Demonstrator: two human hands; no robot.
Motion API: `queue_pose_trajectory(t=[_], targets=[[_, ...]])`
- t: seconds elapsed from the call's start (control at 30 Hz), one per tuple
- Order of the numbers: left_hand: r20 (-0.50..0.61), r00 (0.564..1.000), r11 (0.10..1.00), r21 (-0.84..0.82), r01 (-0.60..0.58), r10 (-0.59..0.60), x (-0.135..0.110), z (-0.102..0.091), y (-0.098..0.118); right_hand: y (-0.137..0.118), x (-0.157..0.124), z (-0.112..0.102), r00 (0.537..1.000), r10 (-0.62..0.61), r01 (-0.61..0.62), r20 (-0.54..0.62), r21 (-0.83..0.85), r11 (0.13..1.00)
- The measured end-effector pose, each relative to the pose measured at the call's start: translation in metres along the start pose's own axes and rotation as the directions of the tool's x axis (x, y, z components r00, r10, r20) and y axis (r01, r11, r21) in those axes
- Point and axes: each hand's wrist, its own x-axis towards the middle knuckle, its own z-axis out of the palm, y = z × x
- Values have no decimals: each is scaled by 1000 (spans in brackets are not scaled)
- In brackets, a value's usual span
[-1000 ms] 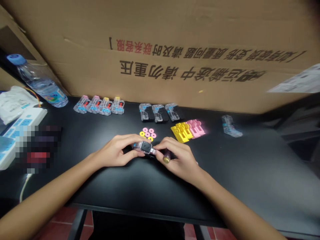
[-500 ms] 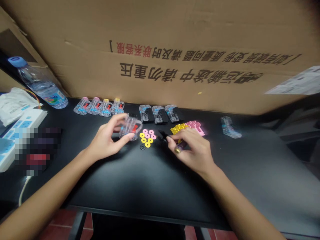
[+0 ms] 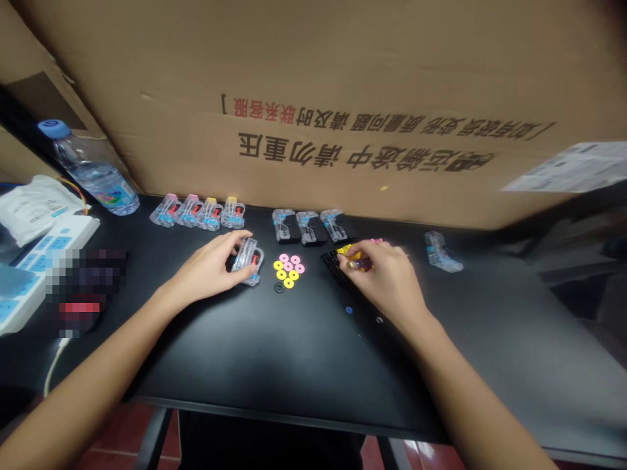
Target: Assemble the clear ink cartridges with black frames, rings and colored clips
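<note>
My left hand (image 3: 218,264) grips a clear plastic toy pistol (image 3: 249,261) with a red trigger, low at the tabletop. Pinched in my closed right hand (image 3: 386,277) is a dark, slim tool with a gold end (image 3: 360,264); its tip is hidden. A black plastic part (image 3: 337,262) lies under those fingers, and I cannot tell whether they hold it too. Yellow plastic pieces (image 3: 347,249) show behind the right hand, with pink ones mostly covered. Between my hands lie several pink and yellow rings (image 3: 289,267) and one black ring (image 3: 279,287).
Clear toy pistols with pink or yellow tips (image 3: 210,214) line the back left. Three clear-and-black pistol bodies (image 3: 311,228) stand centre back; another clear piece (image 3: 441,252) lies right. A water bottle (image 3: 105,179), power strip (image 3: 44,274) and cardboard box (image 3: 343,72) border the black table (image 3: 294,365).
My left hand has lowered the toy pistol to the table, slightly left. My right hand has shifted right over the yellow and pink pieces. A small blue disc and a shiny ring now show beside it.
</note>
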Motion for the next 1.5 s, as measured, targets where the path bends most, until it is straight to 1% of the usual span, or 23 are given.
queue_pose_trajectory(t=[0.07, 0.13, 0.23, 0.27, 0.33, 0.4, 0.5, 0.57, 0.63, 0.7, 0.77, 0.83, 0.9, 1.03, 1.13, 1.2, 1.27, 1.33, 1.37, 1.43, 1.5], targets=[[-33, 998, 997, 59, -57, 59, 0, 0, 1, 0, 0, 0, 998, 56, -55, -22, 13, 998], [-78, 987, 986, 97, -136, 143, 1, 0, 3, -1, 2, -1, 994, 95, -94, -51, 30, 995], [-102, 958, 962, 88, -258, 267, 2, 4, 5, 1, 11, -5, 992, 111, -109, -54, 48, 993], [-89, 949, 952, 82, -295, 302, 2, 5, 5, 4, 17, -7, 994, 104, -103, -36, 40, 994], [-53, 938, 938, 79, -339, 343, 2, 8, 6, 10, 31, -8, 996, 83, -82, 20, -27, 996], [-24, 939, 938, 68, -341, 343, 2, 10, 6, 18, 48, -7, 989, 98, -85, 109, -122, 989], [33, 946, 945, 43, -323, 322, 3, 9, 6, 26, 70, -1, 959, 159, -115, 236, -188, 975], [70, 955, 953, 69, -294, 289, 3, 4, 7, 28, 79, 3, 931, 197, -132, 306, -221, 966], [82, 973, 965, 136, -225, 215, 2, -3, 7, 27, 84, 7, 909, 223, -134, 352, -261, 956], [66, 993, 969, 224, -106, 93, 1, -10, 7, 24, 86, 9, 892, 241, -122, 382, -311, 943], [36, 999, 950, 310, 27, -40, 1, -15, 6, 19, 87, 9, 883, 251, -106, 397, -352, 930], [14, 991, 921, 370, 118, -133, 0, -18, 5, 15, 87, 7, 884, 254, -99, 392, -374, 922], [7, 983, 901, 401, 164, -182, -1, -20, 4, 11, 88, 4, 894, 259, -106, 366, -389, 915], [-20, 956, 852, 448, 272, -294, -3, -26, 0, 9, 87, -8, 941, 237, -113, 243, -435, 893], [-33, 923, 806, 476, 352, -384, -4, -36, -6, 8, 82, -19, 977, 151, -82, 153, -384, 920], [-39, 899, 775, 491, 397, -436, -4, -44, -12, 3, 74, -24, 994, 67, -40, 89, -278, 960], [-44, 877, 748, 503, 433, -478, -5, -52, -17, -7, 61, -25, 999, -30, 28, -11, -136, 990], [-49, 858, 724, 513, 461, -512, -5, -58, -23, -21, 45, -23, 984, -131, 131, -118, -8, 991], [-51, 850, 714, 517, 471, -524, -5, -60, -25, -29, 36, -20, 971, -188, 197, -145, 50, 979], [-61, 839, 699, 523, 488, -540, -6, -62, -28, -44, 19, -15, 940, -309, 330, -147, 157, 931], [-76, 835, 687, 530, 497, -545, -5, -61, -29, -56, 5, -11, 922, -350, 380, -164, 220, 899]])
